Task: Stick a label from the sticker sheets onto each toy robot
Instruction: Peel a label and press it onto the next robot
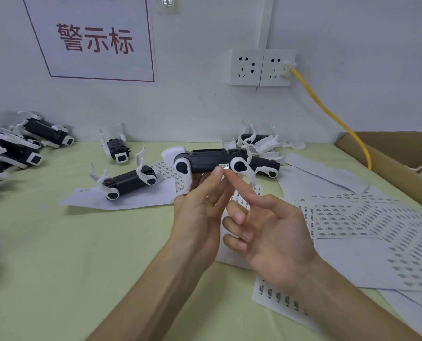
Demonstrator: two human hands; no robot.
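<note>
My left hand (200, 212) holds a black-and-white toy robot (206, 161) up above the table, lying sideways, fingers curled round its underside. A small white label (224, 166) sits on the robot's black side. The index fingertip of my right hand (266, 227) touches the label's lower edge, while its other fingers are loosely bent. Sticker sheets (352, 217) with rows of small labels lie on the table to the right and below my hands.
Several toy robots (20, 148) are heaped at the far left; one (127, 182) lies on a sheet of paper and another (116, 150) behind it. More robots (261, 146) lie behind the held one. A cardboard box (397, 158) and a yellow cable (333, 116) are at right.
</note>
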